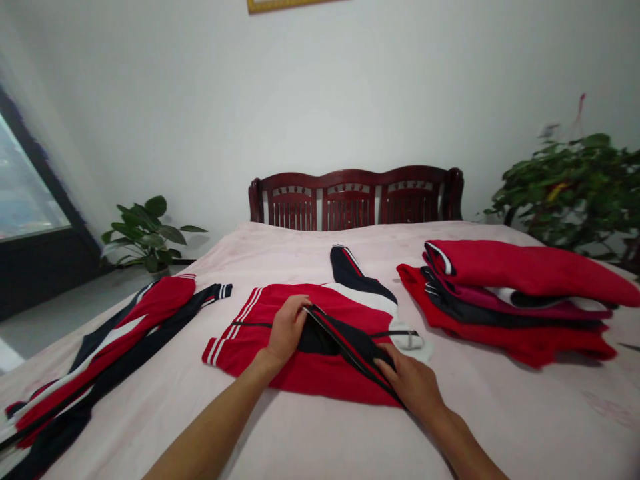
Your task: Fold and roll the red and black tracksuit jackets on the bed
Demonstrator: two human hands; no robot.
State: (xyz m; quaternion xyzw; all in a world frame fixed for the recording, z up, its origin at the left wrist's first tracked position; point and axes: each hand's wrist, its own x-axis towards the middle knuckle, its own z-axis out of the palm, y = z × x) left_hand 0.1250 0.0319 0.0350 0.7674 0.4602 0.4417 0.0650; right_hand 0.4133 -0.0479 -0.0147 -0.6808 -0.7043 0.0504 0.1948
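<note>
Jacket (327,375) on bed (500,413), six o'clock, dark sleeve (354,340) pinched in left hand (289,328) and right hand (414,379); could crease if laid twisted, or skew jacket if tugged toward four o'clock.

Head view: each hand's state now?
Left hand: closed, holding the long dark striped fabric sleeve of the red, white and navy jacket.
Right hand: closed, holding the same sleeve farther along.

Red/navy jacket (320,377) lies front up on bed (165,400), wht-striped hem (215,350) L, far slv (357,273) out, nr navy fabric (360,343) lifted.
</note>
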